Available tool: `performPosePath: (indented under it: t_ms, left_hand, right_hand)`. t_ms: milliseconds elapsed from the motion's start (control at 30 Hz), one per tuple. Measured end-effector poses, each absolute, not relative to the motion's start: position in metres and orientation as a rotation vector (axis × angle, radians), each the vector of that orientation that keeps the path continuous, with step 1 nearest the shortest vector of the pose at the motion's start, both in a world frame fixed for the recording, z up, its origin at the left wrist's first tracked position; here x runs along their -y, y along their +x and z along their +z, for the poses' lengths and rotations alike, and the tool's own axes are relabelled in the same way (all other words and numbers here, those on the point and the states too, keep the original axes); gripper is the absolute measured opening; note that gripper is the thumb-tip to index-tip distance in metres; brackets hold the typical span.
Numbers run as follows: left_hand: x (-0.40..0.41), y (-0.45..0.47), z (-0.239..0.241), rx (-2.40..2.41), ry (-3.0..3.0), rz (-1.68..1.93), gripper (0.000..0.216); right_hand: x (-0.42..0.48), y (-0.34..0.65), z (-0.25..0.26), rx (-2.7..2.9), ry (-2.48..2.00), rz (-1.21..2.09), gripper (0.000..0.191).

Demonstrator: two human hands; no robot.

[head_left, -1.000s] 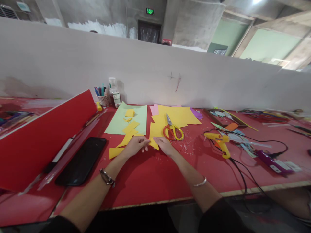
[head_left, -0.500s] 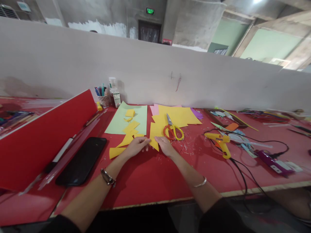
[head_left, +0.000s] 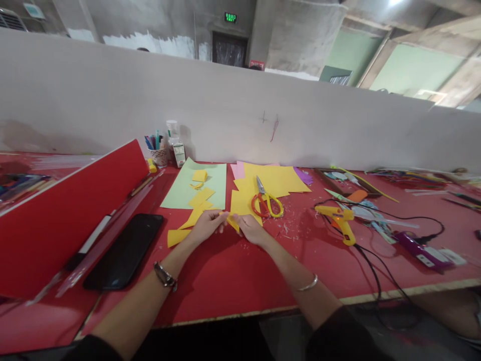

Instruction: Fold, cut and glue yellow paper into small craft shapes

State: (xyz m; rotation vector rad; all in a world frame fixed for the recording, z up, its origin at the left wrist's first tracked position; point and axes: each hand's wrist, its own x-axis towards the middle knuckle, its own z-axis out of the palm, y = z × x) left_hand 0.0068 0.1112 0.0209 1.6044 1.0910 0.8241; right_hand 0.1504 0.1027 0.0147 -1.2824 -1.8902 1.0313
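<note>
Between my two hands is a small piece of yellow paper (head_left: 233, 223), pinched from both sides and seen at a narrow angle. My left hand (head_left: 209, 223) is closed on its left edge, and my right hand (head_left: 249, 227) grips the right part with thumb and fingers. Cut yellow paper scraps (head_left: 202, 197) lie just beyond my left hand, partly on a pale green sheet (head_left: 218, 188). Past my right hand, scissors (head_left: 267, 199) with one red and one yellow handle rest on larger yellow sheets (head_left: 280, 176).
On the right lie a yellow glue gun (head_left: 338, 215) with its black cable and a purple device (head_left: 424, 250). At left are a black phone (head_left: 126, 250) and a slanted red board (head_left: 82, 215). A pen cup (head_left: 160, 156) stands by the white partition (head_left: 210, 110).
The yellow paper between my hands has turned from lying broad towards me to a narrow, tilted strip. My right hand has shifted slightly left.
</note>
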Motion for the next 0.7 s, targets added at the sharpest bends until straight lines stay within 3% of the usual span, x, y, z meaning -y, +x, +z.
performPosePath:
  t_ms: [167, 700]
  left_hand:
    - [-0.105, 0.0115, 0.0202, -1.014, 1.691, 0.652, 0.048]
    - [-0.1135, 0.0061, 0.0205, -1.192, 1.581, 0.92, 0.042]
  right_hand:
    - [-0.1044, 0.1491, 0.0138, 1.869, -1.225, 1.15, 0.057]
    - [-0.1044, 0.1523, 0.0178, 1.954, -1.082, 1.25, 0.049]
